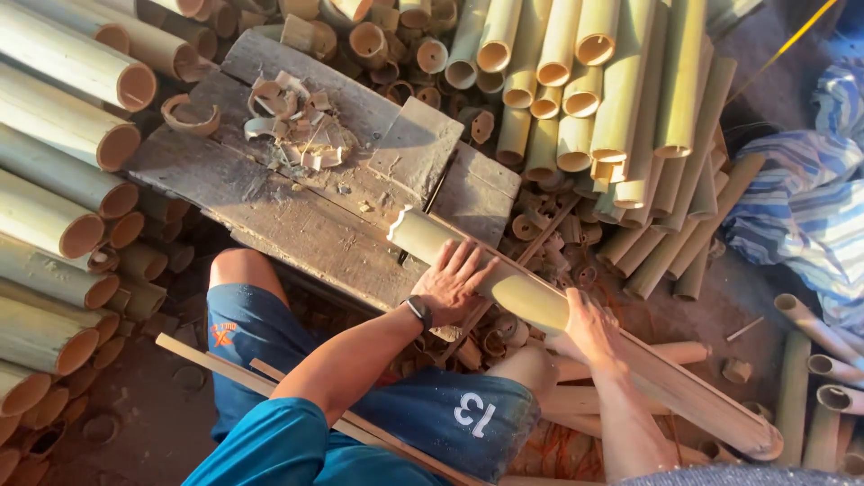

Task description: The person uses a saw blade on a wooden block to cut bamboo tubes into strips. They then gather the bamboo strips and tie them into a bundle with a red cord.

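A long pale-green bamboo pole (pixel 526 295) lies slanted across a worn wooden bench (pixel 297 211), its cut end (pixel 416 232) on the bench top and its far end down at the lower right. My left hand (pixel 454 281), with a watch on the wrist, presses down over the pole near the bench edge, fingers spread. My right hand (pixel 589 328) grips the pole a little further along, beside my knee. I sit in blue shorts with my legs under the bench edge.
Curled bamboo shavings (pixel 292 126) and a wooden block (pixel 414 148) lie on the bench. Stacked bamboo tubes fill the left side (pixel 54 180) and the top right (pixel 621 90). Cut rings (pixel 549 243) litter the floor. A striped cloth (pixel 810 207) lies at the right. A thin stick (pixel 225 364) crosses my lap.
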